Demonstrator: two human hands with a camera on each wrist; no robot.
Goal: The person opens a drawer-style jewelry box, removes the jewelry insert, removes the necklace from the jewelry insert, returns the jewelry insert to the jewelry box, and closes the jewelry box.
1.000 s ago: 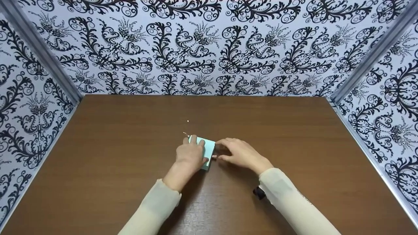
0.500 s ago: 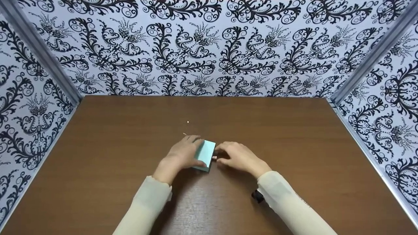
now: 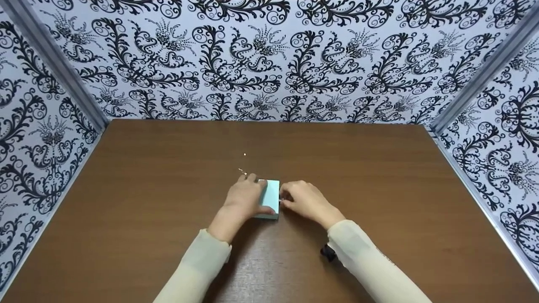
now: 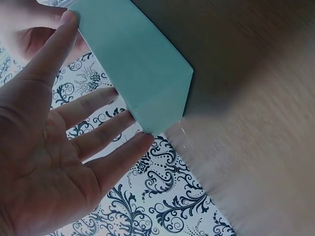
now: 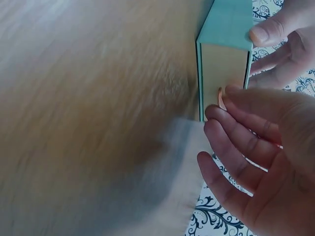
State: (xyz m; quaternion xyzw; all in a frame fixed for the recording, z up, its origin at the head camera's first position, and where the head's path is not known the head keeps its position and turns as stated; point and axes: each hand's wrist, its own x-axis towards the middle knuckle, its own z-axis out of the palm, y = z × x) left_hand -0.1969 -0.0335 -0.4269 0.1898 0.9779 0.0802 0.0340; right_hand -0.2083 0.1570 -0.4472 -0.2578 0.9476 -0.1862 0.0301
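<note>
A mint-green box (image 3: pixel 270 198) lies on the brown table, with a cream drawer front (image 5: pixel 221 64) on its right side in the right wrist view. A small pinkish ribbon tab (image 5: pixel 220 96) sticks out of that front. My right hand (image 3: pixel 305 200) pinches the tab between thumb and index finger, its other fingers loosely bent below. Across the top of the box my left hand (image 3: pixel 244 198) is spread. Its thumb (image 5: pixel 261 34) presses at the near edge, and its rather straight fingers (image 4: pixel 115 162) touch the top edge in the left wrist view.
Brown table (image 3: pixel 168 160) surrounds the box on all sides. Patterned black-and-white walls (image 3: pixel 261 63) with grey corner posts (image 3: pixel 476 75) enclose the back and sides. A small dark device (image 3: pixel 328 252) sits under the right sleeve.
My right thumb and fingers have come together on the tab. The box has turned to lie straighter. My left hand first shifted left and toward me, then came back over the top.
</note>
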